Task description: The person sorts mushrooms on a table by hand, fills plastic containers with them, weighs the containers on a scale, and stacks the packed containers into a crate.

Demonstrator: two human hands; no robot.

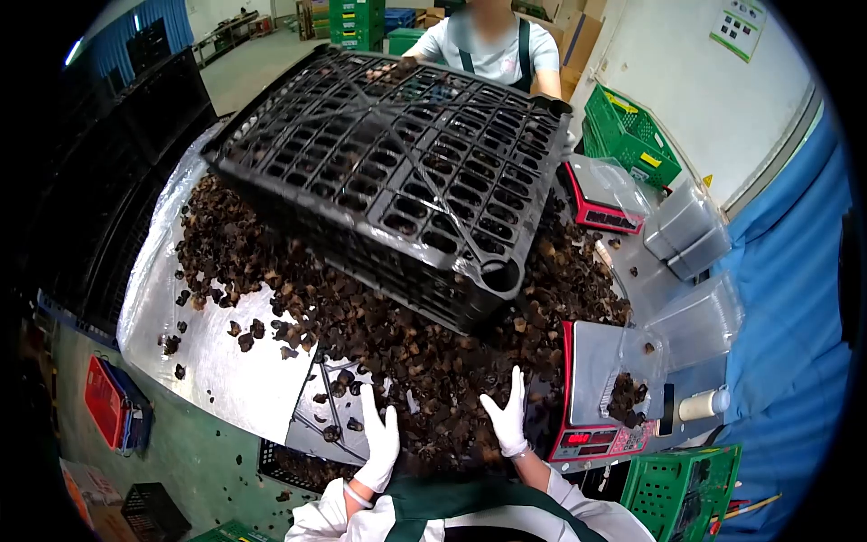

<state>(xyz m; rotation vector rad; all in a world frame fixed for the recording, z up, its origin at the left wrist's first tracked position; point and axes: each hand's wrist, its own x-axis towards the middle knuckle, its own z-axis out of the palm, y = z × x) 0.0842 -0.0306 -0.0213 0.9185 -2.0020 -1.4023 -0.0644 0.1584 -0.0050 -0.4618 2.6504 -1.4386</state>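
Observation:
My left hand [380,443], in a white glove, is open with fingers apart at the near edge of a pile of dark brown, dried-looking wood ear mushrooms [442,379]. My right hand [508,419], also gloved in white, is open on the other side of the near pile, thumb spread. Neither hand holds anything. Above the pile is a large black plastic crate [384,203], tilted, its slatted bottom facing up. A co-worker [492,41] stands behind it with arms reaching to its far side. The crate hides much of the pile.
At right, a red-edged scale [587,375] carries a clear box holding some mushrooms [625,397]. Another red scale [607,212] and stacked clear containers [682,230] stand farther back. A white bottle [704,404] lies nearby. Green crates [686,488] flank the table.

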